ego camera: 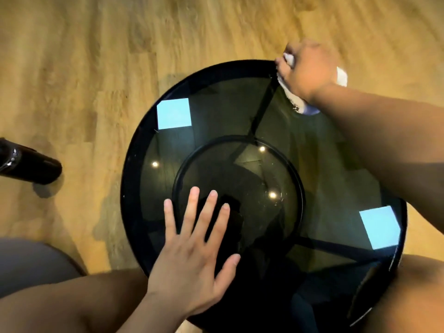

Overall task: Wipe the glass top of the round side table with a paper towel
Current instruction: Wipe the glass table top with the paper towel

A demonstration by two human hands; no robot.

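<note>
The round side table (134, 179) has a dark glass top in a black rim, with a smaller black ring and frame bars showing through the glass. My right hand (306, 68) grips a crumpled white paper towel (294, 99) and presses it on the glass at the far right edge of the top. Bits of the towel stick out on both sides of the hand. My left hand (192, 251) lies flat on the near left part of the glass with its fingers spread and straight.
Wooden floor surrounds the table. A black object (28, 162) lies on the floor at the left. A grey rounded surface (28, 263) sits at the lower left. Bright square and round light reflections show on the glass.
</note>
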